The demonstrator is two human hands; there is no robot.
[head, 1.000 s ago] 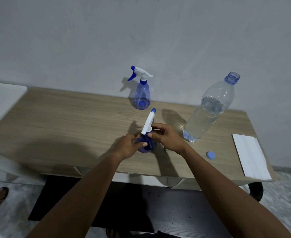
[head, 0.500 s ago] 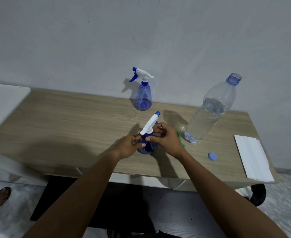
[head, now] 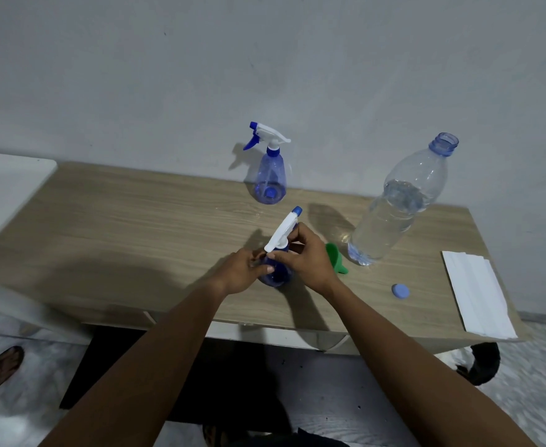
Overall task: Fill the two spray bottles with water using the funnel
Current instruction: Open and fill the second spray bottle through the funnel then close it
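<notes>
Spray bottle number one [head: 276, 272], the near one of translucent blue plastic, stands on the wooden table [head: 136, 227] between both hands. The left hand [head: 239, 272] comes in from the lower left, forearm stretched out, its fingers [head: 267, 269] curled around the rounded body and holding it. The right hand [head: 300, 256] reaches from the lower right with the wrist bent, its fingers [head: 278, 255] pinched on the collar just under the white trigger head [head: 283, 232]. That head runs long and slanted, its blue nozzle tip pointing up and away toward the wall, the bottle itself roughly upright.

Just right of the right hand's fingers lies a green funnel [head: 338, 259] on its side, glossy plastic, partly hidden by the hand. Further right stands a tall clear water bottle [head: 397, 204], ribbed, uncapped and partly full, and its small round blue cap [head: 400, 290] lies flat near the table's front edge. Beyond the fingers, by the wall, the second spray bottle [head: 270, 175] stands upright with its nozzle facing left. Far right, a folded white paper towel [head: 475, 291] lies flat on the table
</notes>
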